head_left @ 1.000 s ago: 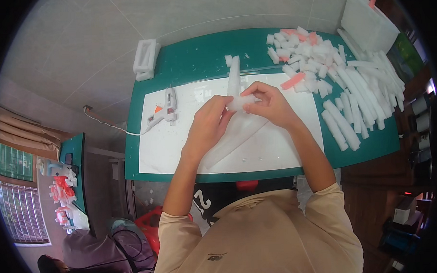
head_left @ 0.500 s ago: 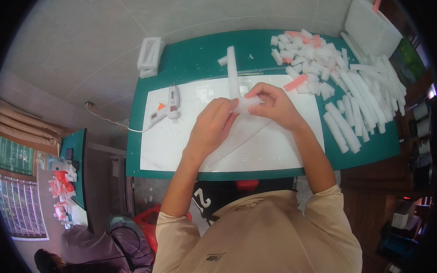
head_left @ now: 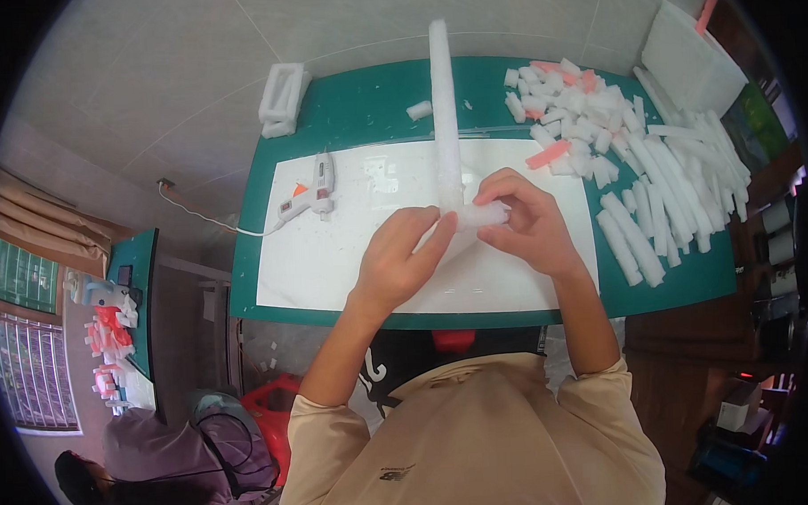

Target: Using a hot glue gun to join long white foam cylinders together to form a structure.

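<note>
The left hand's (head_left: 400, 257) grip pinches the foot of a long strip (head_left: 444, 100) and the right hand's (head_left: 535, 228) a short block (head_left: 485, 215) meeting it, above the white board (head_left: 333, 264) on the table (head_left: 372, 89); whether they are bonded, I cannot tell. A foam frame (head_left: 278, 98) looks assembled, while the pile (head_left: 577, 108) lies unjoined and the glue gun (head_left: 320, 197) sits aside.

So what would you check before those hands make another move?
1. Left hand holding the short foam piece near its left end: ok.
2. Right hand at its other end: ok; grip firmness, cannot tell.
3. Long foam stick firmly joined to the short piece: cannot tell.
4. Glue gun lying apart from both hands: ok.
5. Glue gun cool: cannot tell.
6. Loose pile sorted by colour: not ok, white and pink mixed.
</note>
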`<state>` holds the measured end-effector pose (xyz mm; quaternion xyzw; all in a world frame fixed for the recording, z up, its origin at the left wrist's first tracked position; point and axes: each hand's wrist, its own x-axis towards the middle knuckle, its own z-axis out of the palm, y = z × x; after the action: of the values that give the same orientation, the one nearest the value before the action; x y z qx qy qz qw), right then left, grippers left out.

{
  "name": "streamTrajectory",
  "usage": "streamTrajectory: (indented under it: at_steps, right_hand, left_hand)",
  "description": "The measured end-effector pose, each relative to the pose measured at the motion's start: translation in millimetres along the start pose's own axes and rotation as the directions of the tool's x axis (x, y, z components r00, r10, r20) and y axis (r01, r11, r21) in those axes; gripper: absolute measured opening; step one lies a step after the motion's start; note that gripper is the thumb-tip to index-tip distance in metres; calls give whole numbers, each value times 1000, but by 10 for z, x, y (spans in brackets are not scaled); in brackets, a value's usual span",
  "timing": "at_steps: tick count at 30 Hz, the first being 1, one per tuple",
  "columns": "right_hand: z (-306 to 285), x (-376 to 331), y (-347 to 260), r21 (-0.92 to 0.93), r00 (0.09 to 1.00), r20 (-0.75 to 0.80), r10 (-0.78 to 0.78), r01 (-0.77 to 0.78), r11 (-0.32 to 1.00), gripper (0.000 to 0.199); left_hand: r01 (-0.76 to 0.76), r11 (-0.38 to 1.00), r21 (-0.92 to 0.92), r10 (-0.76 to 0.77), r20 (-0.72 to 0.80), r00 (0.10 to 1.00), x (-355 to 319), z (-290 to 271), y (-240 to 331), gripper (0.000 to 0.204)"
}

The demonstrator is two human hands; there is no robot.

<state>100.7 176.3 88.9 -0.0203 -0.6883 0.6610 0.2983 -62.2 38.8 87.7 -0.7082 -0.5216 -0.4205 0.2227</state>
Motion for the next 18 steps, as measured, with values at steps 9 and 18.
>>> streamTrajectory:
  at_steps: [9,18]
  right_hand:
    - [58,-121,-58,-58,995,30,-95,97,994,39]
    - [150,-218,-178,20,998,7,-65,65,998,66]
  left_hand:
    - [-130,990,47,133,-62,989,-54,-33,79,33]
    - [456,657,-601,-597,-44,801,-259,69,110,41]
